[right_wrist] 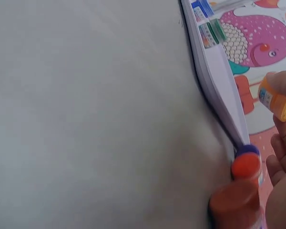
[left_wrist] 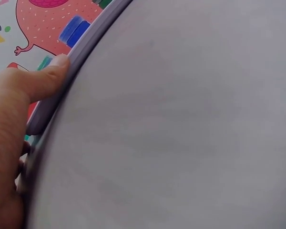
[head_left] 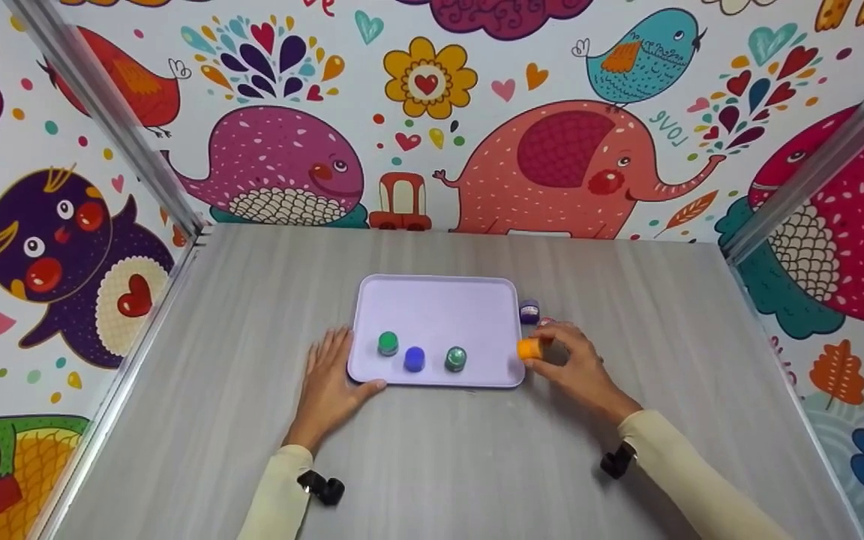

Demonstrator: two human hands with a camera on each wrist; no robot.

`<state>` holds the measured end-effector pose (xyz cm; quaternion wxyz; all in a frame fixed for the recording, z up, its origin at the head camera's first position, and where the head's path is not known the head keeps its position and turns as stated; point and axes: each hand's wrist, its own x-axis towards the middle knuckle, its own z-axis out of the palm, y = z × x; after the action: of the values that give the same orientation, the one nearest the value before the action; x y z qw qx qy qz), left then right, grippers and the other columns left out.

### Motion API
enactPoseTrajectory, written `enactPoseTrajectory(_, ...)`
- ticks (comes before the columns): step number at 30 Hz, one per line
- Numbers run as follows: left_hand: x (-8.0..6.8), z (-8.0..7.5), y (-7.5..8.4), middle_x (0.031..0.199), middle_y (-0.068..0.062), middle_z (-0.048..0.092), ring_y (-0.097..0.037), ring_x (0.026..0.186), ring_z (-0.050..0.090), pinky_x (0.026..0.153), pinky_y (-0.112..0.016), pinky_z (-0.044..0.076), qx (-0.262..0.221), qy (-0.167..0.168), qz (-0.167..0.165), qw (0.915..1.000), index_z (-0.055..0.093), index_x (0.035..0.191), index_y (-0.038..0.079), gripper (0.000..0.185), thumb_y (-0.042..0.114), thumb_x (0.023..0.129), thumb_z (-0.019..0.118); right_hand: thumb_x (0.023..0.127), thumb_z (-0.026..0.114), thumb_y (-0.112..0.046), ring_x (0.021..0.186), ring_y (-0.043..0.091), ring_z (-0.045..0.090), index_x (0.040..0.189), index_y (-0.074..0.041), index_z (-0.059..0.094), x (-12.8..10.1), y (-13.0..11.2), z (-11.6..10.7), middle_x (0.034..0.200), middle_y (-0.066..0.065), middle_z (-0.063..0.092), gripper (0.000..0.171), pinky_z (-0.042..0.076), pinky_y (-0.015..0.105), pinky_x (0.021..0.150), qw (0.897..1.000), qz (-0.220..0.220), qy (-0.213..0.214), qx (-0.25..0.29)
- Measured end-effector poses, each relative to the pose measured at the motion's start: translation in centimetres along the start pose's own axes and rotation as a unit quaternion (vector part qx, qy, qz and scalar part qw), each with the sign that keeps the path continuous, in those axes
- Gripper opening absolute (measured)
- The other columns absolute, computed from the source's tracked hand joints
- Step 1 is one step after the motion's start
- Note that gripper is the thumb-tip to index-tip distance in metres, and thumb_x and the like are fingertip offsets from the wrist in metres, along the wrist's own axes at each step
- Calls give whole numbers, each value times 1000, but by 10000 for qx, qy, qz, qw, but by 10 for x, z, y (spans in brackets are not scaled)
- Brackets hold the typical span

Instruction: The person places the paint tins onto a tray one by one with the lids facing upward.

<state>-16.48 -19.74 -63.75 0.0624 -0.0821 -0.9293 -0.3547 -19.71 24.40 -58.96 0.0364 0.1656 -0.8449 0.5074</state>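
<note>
A right hand [head_left: 582, 371] is pinching an orange jar [head_left: 529, 349] at the right edge of a purple tray [head_left: 439, 304]. Well apart, the left hand [head_left: 329, 390] is resting straight-fingered against the left edge. Holding the tray steady should help.

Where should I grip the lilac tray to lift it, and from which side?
The lilac tray is probably best taken by its raised rim, midway along both short ends, from left and right together: it is wide and shallow, with three jars standing toward the near edge. On the right, mind the purple jar close by.
</note>
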Motion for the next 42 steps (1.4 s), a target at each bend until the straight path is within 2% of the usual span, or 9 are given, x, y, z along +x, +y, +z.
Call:
enactPoseTrajectory(4, 0, 2, -1, 174, -28, 35, -50, 165, 22, 135, -65, 6, 45, 26, 84, 10000, 36, 167, -8, 115, 58, 87, 88, 87, 95, -7, 120, 34, 62, 121, -12, 79, 8, -2, 9, 120, 1, 75, 38, 47, 41, 111, 9988, -334, -191, -297)
enactPoseTrajectory(7, 1, 1, -2, 173, -29, 37, -51, 164, 24, 134, -68, 8, 83, 45, 135, 9999, 38, 166, -9, 114, 58, 87, 87, 90, 93, -11, 118, 25, 62, 125, -18, 78, 13, -5, 15, 123, -5, 71, 38, 56, 48, 109, 9978, -214, -501, -368)
enactPoseTrajectory(9, 1, 1, -2, 173, -29, 37, -51, 164, 23, 134, -68, 7, 87, 37, 116, 9999, 38, 166, -9, 114, 58, 87, 87, 94, 90, -15, 124, 20, 59, 128, -21, 77, 16, -7, 18, 127, -8, 68, 37, 54, 48, 115, 9964, -16, -712, -454)
enactPoseTrajectory(12, 1, 0, -2, 173, -29, 36, -51, 165, 23, 135, -67, 7, 86, 38, 79, 9999, 38, 166, -8, 114, 58, 87, 87, 96, 89, -18, 128, 20, 58, 132, -19, 75, 22, -9, 23, 131, -8, 67, 38, 52, 50, 119, 9939, 41, -962, -545)
enactPoseTrajectory(16, 0, 0, -3, 174, -29, 36, -51, 165, 23, 135, -67, 6, 81, 34, 42, 10000, 37, 167, -8, 114, 58, 87, 87, 97, 88, -18, 125, 21, 59, 134, -13, 74, 30, -9, 30, 127, -7, 69, 40, 53, 50, 117, 9909, -106, -1210, -576)
enactPoseTrajectory(21, 0, 0, -1, 174, -29, 35, -51, 165, 22, 135, -66, 6, 70, 16, 49, 10000, 37, 167, -8, 115, 59, 88, 86, 98, 87, -21, 125, 17, 56, 135, -14, 75, 34, -9, 37, 125, -9, 66, 39, 54, 45, 115, 9875, -129, -1434, -641)
enactPoseTrajectory(26, -1, 0, 0, 174, -29, 35, -51, 165, 22, 135, -67, 6, 68, 42, 47, 10000, 37, 166, -8, 114, 58, 88, 87, 98, 87, -23, 126, 18, 55, 136, -16, 74, 31, -9, 43, 127, -6, 63, 41, 54, 45, 115, 9821, -191, -1624, -932)
enactPoseTrajectory(37, 0, 1, -3, 172, -31, 38, -52, 164, 25, 134, -67, 8, 24, 90, 66, 9999, 39, 165, -10, 114, 54, 85, 90, 99, 86, -28, 128, 15, 52, 140, -17, 72, 26, -10, 43, 130, -8, 61, 44, 53, 48, 117, 9800, -84, -1697, -1035)
enactPoseTrajectory(42, 1, 0, -3, 174, -29, 35, -50, 165, 22, 135, -66, 5, 0, 19, 25, 10000, 36, 167, -8, 117, 57, 85, 89, 100, 85, -30, 130, 16, 51, 142, -18, 70, 24, -11, 43, 133, -7, 60, 46, 53, 46, 117, 9806, 7, -1669, -1026)
